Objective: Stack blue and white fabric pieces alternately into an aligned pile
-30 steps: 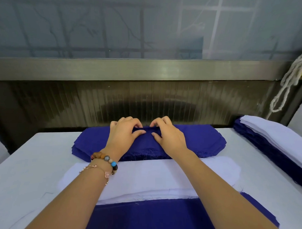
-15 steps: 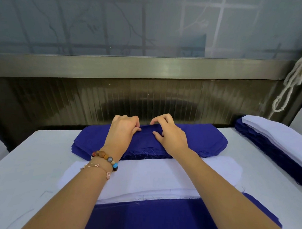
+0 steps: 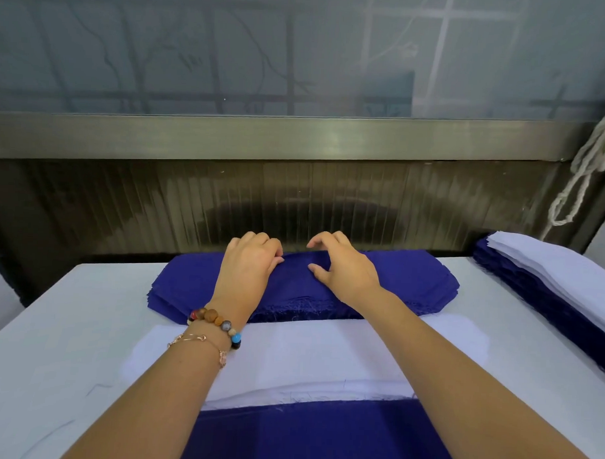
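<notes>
Head view: on my feed the table carries a blue stack at its far edge, with white pieces just in front (edges touching). The left hand pinches the blue stack's top layer. The right hand arches beside it, thumb on the cloth; I can't tell whether it grips.

No text, label, brand, number or sign can be read anywhere in this view.
</notes>
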### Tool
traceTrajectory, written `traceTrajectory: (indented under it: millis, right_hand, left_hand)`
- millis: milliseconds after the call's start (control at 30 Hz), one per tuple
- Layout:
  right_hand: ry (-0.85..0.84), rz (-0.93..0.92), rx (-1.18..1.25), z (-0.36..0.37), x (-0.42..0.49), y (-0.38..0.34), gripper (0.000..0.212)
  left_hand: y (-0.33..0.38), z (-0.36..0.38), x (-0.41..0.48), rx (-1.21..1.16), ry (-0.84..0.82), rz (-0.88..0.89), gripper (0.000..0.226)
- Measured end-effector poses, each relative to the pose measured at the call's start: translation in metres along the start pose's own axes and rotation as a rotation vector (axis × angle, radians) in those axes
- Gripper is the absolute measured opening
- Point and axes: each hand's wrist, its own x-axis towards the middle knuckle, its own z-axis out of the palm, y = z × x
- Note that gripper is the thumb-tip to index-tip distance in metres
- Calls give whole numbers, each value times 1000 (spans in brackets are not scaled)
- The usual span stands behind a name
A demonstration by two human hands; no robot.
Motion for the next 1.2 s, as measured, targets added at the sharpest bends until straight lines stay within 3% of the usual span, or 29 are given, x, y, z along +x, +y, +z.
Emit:
traceTrajectory:
  millis: [167,267,400,533,800,1000,1133,1200]
  right_hand:
    - [43,64,97,-1,-2,-1,33]
    - [78,208,223,-3,4,-3,15]
    - [134,300,222,-2,6,-8,15]
    - [176,239,74,2,1,-9,9]
    - [270,174,42,5,-6,-9,4]
    - [366,46,152,4,-11,-7,4]
    - [278,67,270,2,-8,0,7]
    - [165,96,195,0,-5,1,14]
  left_hand:
    - [1,-2,0,-29,21,6,7]
    - [1,-1,1,-54,-4,17,6]
    - [-1,0,3,-94,-23,15,8]
    - [-2,3,3,-101,-27,17,14]
    - [-4,6,3,-101,-25,28,25]
    - [-3,3,-1,-103,74,113,10]
    - [-3,5,1,-98,18,81,11]
    - [-3,6,2,-86,-2,49,18]
